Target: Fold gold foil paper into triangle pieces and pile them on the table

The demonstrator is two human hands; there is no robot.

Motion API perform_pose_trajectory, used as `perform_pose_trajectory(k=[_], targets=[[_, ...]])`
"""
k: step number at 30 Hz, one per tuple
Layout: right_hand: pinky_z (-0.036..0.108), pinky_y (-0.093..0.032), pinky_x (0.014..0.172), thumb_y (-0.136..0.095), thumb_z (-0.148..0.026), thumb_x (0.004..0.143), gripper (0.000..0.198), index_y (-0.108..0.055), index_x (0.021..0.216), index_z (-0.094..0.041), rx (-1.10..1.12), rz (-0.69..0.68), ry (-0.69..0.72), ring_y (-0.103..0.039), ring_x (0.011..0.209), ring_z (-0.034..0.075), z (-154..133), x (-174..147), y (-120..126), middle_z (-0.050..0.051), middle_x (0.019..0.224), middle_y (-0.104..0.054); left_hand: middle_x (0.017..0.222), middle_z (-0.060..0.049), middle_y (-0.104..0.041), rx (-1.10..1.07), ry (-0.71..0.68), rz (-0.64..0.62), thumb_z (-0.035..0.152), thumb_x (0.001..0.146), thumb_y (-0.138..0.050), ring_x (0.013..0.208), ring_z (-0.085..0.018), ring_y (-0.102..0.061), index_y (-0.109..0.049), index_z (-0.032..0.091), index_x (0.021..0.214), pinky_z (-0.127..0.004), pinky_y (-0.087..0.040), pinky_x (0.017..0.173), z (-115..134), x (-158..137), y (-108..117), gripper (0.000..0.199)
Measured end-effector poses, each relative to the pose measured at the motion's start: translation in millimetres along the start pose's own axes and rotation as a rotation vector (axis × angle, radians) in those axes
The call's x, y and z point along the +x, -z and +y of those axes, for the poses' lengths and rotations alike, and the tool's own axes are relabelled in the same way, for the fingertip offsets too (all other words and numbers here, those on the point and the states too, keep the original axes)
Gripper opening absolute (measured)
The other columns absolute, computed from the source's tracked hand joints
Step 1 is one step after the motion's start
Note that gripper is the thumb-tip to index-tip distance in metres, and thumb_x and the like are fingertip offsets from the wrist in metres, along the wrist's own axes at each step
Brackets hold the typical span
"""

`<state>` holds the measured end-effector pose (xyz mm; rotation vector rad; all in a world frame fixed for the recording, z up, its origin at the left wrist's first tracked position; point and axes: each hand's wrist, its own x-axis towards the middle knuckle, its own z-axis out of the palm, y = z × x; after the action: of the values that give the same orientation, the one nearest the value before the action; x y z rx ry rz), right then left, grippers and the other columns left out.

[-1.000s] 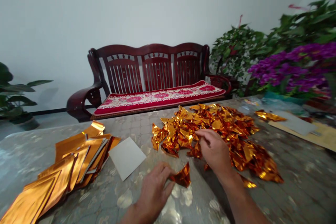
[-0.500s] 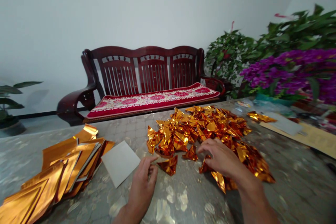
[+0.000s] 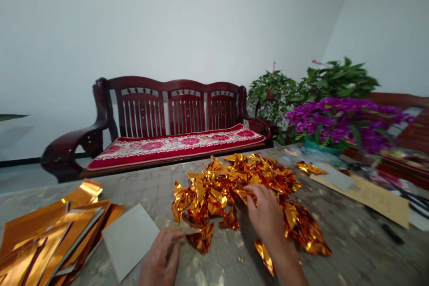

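Observation:
Many shiny orange-gold folded foil paper pieces [image 3: 231,174] lie in a loose heap on the patterned table. My right hand [image 3: 266,214] reaches over the heap's near edge, its fingers closed on a folded foil piece [image 3: 241,194] partly hidden by them. Lower left, my left hand [image 3: 162,254] has its index finger stretched out and thumb apart. That fingertip touches or nearly touches a single folded piece [image 3: 202,238] lying in front of the heap. A square pale sheet [image 3: 130,239] rests just left of this hand.
A fanned stack of flat gold foil sheets [image 3: 50,237] lies at the left. To the right are an envelope-like tan sheet [image 3: 378,199], a small black object [image 3: 392,233] and purple flowers [image 3: 342,118]. A wooden bench [image 3: 187,103] stands behind the table [image 3: 150,183].
The view has turned right and tilted up. My right hand has moved a folded piece from the near side up to the heap. My left index finger has come closer to the single piece.

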<state>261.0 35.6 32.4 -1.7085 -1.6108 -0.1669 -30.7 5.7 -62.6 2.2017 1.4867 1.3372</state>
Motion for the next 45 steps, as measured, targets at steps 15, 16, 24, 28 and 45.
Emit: perform_pose_trajectory(k=[15, 16, 24, 28, 45], targets=[[0.044, -0.03, 0.113, -0.06, -0.019, 0.086, 0.017, -0.071, 0.097, -0.024, 0.18, -0.393, 0.434, -0.046, 0.124, 0.026, -62, -70, -79, 0.004, 0.114, -0.067, 0.137, -0.01, -0.062, 0.522, 0.2, -0.218, 0.03, 0.09, -0.045, 0.128, -0.03, -0.053, -0.065, 0.021, 0.126, -0.048, -0.037, 0.109, -33, 5, 2, 0.042], [0.046, -0.029, 0.114, -0.059, -0.017, 0.084, 0.02, -0.072, 0.099, -0.023, 0.146, -0.363, 0.386, -0.045, 0.126, 0.028, -58, -67, -79, 0.007, 0.116, -0.066, 0.138, -0.01, -0.061, 0.536, 0.204, -0.232, 0.031, 0.091, -0.045, 0.128, -0.03, -0.053, -0.065, 0.022, 0.126, -0.048, -0.037, 0.109, -32, 5, 2, 0.042], [0.051, -0.036, 0.109, -0.053, -0.002, 0.077, 0.036, -0.075, 0.089, -0.028, 0.159, -0.18, 0.239, -0.048, 0.126, 0.029, -46, -48, -62, 0.003, 0.117, -0.069, 0.133, -0.008, -0.062, 0.507, 0.247, -0.246, 0.03, 0.091, -0.046, 0.125, -0.028, -0.054, -0.068, 0.025, 0.118, -0.048, -0.034, 0.108, -22, 8, 8, 0.035], [0.046, -0.043, 0.103, -0.049, -0.007, 0.081, 0.032, -0.076, 0.089, -0.023, 0.237, -0.062, 0.128, -0.058, 0.113, 0.026, -38, -24, -35, 0.007, 0.111, -0.072, 0.125, -0.007, -0.065, 0.456, 0.254, -0.229, 0.025, 0.089, -0.046, 0.117, -0.026, -0.056, -0.069, 0.024, 0.108, -0.047, -0.034, 0.105, -12, 8, 13, 0.029], [0.035, -0.049, 0.086, -0.053, -0.02, 0.084, 0.034, -0.076, 0.108, -0.022, -0.079, -0.156, -0.125, -0.067, 0.097, 0.024, 55, 108, 3, 0.007, 0.106, -0.077, 0.107, -0.004, -0.069, 0.353, 0.154, -0.177, 0.021, 0.088, -0.048, 0.11, -0.026, -0.058, -0.069, 0.027, 0.094, -0.05, -0.03, 0.11, -6, 3, 16, 0.023]])
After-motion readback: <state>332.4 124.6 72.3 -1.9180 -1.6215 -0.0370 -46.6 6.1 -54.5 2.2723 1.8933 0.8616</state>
